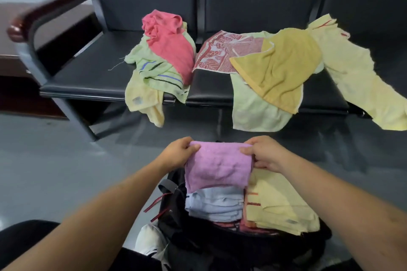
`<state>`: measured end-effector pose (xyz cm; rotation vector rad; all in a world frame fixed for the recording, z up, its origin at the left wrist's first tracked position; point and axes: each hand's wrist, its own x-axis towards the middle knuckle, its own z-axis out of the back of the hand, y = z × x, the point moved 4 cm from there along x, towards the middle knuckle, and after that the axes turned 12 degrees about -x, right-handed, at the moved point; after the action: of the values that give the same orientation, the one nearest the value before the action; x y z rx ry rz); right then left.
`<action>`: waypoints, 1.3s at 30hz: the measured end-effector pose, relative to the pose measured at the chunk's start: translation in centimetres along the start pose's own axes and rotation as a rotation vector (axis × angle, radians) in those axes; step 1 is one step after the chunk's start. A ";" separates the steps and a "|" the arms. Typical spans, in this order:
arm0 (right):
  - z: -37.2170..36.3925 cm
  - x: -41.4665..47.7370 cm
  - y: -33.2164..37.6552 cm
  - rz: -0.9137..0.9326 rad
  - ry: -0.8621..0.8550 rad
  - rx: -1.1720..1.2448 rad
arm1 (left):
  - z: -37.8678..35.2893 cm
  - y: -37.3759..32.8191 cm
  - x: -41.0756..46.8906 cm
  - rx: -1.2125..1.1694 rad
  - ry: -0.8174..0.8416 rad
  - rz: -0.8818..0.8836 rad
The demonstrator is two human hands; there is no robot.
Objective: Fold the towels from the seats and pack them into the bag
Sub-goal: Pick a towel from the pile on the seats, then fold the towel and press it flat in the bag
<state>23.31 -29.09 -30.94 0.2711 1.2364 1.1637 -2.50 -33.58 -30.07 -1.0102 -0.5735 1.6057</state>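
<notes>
– Over the bag [174,222], what do the hands have?

– A folded purple towel [218,167]. The left hand [178,152] pinches its upper left corner, thumb on the near side. The right hand [264,154] pinches the upper right corner the same way. The towel hangs between them, just above what is packed.

– What is packed?

– A folded blue towel [215,202] on the left, right below the purple one. Beside it, on the right, is a folded yellow towel [279,204] with red stripes. Reddish and orange edges show underneath. The bag is black and open, standing on the floor [55,171] near the person.

– And the seats [92,72]?

– On the left seat a pink towel [171,44] lies crumpled on a striped towel [158,72], and a pale towel [143,99] hangs off the front edge. On the next seat a patterned towel [224,53] lies flat, partly under a mustard towel [279,68]. That one covers a green towel [255,112] draping over the edge. A long towel [352,77] trails off to the right.
</notes>
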 end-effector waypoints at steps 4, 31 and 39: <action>-1.2 1.7 -1.4 -0.099 0.087 -0.053 | -0.9 2.3 0.9 0.018 0.051 0.069; 13.1 0.7 7.1 0.160 -0.486 -0.798 | -2.3 -18.2 11.9 0.144 -0.094 -0.513; 13.5 2.9 6.0 0.262 -0.679 -1.132 | -4.3 -17.6 16.6 0.350 -0.109 -0.379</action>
<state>31.02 -18.68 -23.26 -0.0481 -0.1405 1.6336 10.01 -13.48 -23.48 -0.5204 -0.5000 1.3642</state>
